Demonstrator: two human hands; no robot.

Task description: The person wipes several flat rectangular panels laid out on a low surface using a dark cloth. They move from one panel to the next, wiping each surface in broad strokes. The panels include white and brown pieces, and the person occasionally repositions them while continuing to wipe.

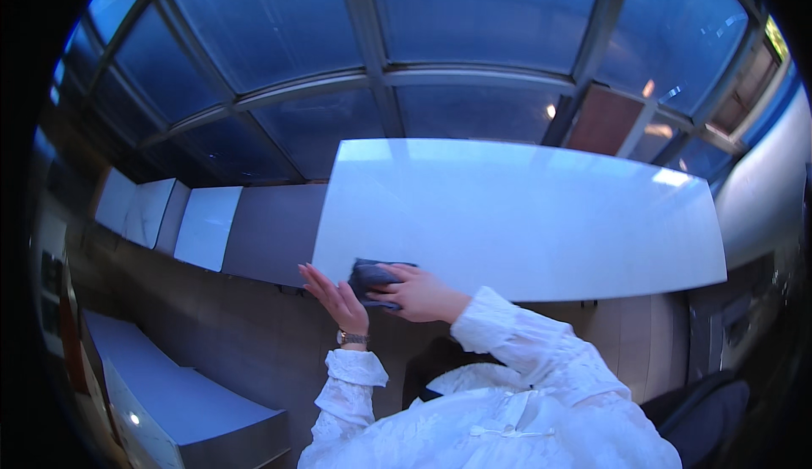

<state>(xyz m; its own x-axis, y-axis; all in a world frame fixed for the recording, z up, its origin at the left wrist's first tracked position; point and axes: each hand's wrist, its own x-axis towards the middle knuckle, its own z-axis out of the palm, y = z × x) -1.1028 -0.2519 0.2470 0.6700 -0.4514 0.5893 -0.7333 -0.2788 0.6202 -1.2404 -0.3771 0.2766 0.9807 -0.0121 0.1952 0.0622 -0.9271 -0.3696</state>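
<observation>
A white tabletop [520, 221] stretches out before me. At its near left corner my right hand [412, 294] holds a folded dark grey cloth [374, 279], fingers spread over its top and right side. Just left of the cloth is my left hand [336, 301], raised with its fingers extended and nothing in it; whether it touches the cloth, I cannot tell. A wristwatch [353, 338] is on the left wrist. The near edge of the tabletop passes behind the cloth and hands.
Left of the tabletop runs a lower grey surface [276, 231] with white panels beyond it. A white-topped cabinet or table [184, 393] stands at the lower left. Metal-framed windows [476, 18] line the far side. A dark chair [704, 412] is at the lower right.
</observation>
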